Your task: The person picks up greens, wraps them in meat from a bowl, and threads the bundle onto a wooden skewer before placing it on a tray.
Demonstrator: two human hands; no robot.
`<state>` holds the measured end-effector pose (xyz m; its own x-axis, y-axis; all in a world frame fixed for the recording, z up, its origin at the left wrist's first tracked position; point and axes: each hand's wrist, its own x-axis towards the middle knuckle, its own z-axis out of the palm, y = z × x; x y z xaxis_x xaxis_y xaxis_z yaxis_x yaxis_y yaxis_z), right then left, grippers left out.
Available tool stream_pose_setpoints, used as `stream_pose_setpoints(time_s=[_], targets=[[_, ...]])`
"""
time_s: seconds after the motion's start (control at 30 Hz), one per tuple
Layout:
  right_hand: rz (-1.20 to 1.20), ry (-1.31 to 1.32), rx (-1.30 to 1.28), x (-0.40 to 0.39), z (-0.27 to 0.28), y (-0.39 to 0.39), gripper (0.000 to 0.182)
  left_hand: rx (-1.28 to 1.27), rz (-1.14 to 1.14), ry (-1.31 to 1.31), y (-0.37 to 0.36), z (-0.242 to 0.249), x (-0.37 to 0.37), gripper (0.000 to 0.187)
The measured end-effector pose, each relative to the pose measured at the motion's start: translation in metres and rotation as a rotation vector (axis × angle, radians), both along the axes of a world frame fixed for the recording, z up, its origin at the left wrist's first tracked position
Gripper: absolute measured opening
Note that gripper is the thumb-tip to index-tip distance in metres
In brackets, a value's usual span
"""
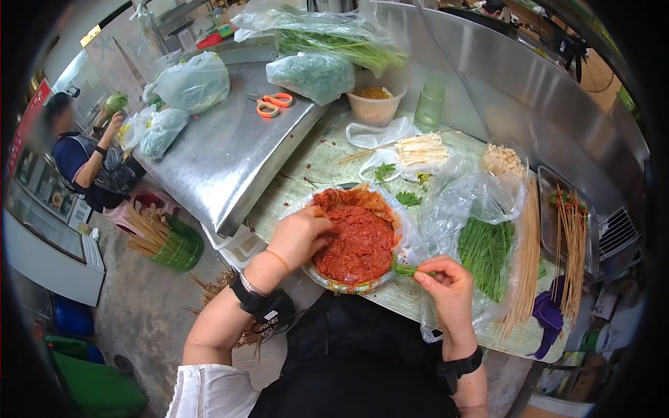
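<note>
A round bowl [341,285] lined with plastic holds red minced meat [359,233]. My left hand [301,235] is over the bowl's left side, fingers curled together at the meat; what they grip, if anything, is hidden. At the bowl's lower right, my right hand [446,279] pinches a green leaf [404,267] between thumb and fingers. Just beyond that hand lies a clear plastic bag [446,202] with a bundle of long green stalks [484,254] in it.
Wooden skewers [524,265] lie right of the bag, beside a metal tray [547,202] with filled skewers [573,237]. Enoki mushrooms [421,150] sit behind the bowl. Orange scissors [273,103] rest on the steel counter [216,139]. Another person [80,153] holds a green vegetable at left.
</note>
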<state>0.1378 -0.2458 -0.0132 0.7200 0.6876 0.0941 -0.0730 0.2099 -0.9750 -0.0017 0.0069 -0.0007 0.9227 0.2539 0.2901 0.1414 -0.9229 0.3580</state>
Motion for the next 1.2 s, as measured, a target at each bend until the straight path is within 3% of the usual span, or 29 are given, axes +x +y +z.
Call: stream_pose_setpoints(time_s=[0.13, 0.27, 0.37, 0.4, 0.5, 0.53, 0.6, 0.7, 0.93, 1.03, 1.1, 1.2], targets=[[0.015, 0.057, -0.002, 0.000, 0.001, -0.002, 0.011, 0.251, -0.029, 0.136, -0.006, -0.002, 0.011, 0.021], [0.012, 0.081, 0.014, 0.000, 0.005, -0.003, 0.011, 0.283, 0.095, 0.202, 0.002, -0.013, 0.018, 0.018], [0.004, 0.085, 0.023, -0.001, 0.006, -0.006, 0.011, -0.073, 0.122, -0.080, 0.018, -0.023, 0.013, 0.016], [0.006, 0.092, 0.028, -0.001, 0.006, -0.006, 0.011, -0.070, 0.120, -0.081, 0.020, -0.021, 0.012, 0.016], [0.023, 0.092, 0.021, -0.002, 0.006, -0.006, 0.011, -0.937, 0.209, -0.034, 0.018, 0.004, 0.005, 0.015], [0.028, 0.090, 0.024, -0.003, 0.007, -0.004, 0.011, -0.933, 0.213, -0.038, 0.018, 0.004, 0.004, 0.015], [0.054, 0.105, 0.018, -0.005, 0.008, -0.003, 0.011, -1.379, 0.267, -0.070, 0.015, 0.001, 0.002, 0.021], [0.044, 0.082, 0.001, -0.009, 0.010, -0.002, 0.011, -1.582, 0.184, -0.183, 0.003, 0.003, 0.004, 0.027], [0.045, 0.044, -0.005, -0.013, 0.014, -0.005, 0.011, -1.410, 0.098, -0.161, -0.001, -0.011, 0.003, 0.029], [0.055, -0.006, -0.110, -0.014, 0.018, -0.005, 0.010, -1.421, 0.101, -0.198, -0.006, -0.006, 0.005, 0.024], [0.046, -0.174, -0.213, -0.011, 0.021, -0.004, 0.009, -1.699, 0.099, -0.174, -0.010, 0.003, 0.005, 0.023], [0.041, -0.227, -0.214, -0.011, 0.028, -0.002, 0.008, -1.615, 0.093, -0.145, -0.016, 0.007, 0.006, 0.026]])
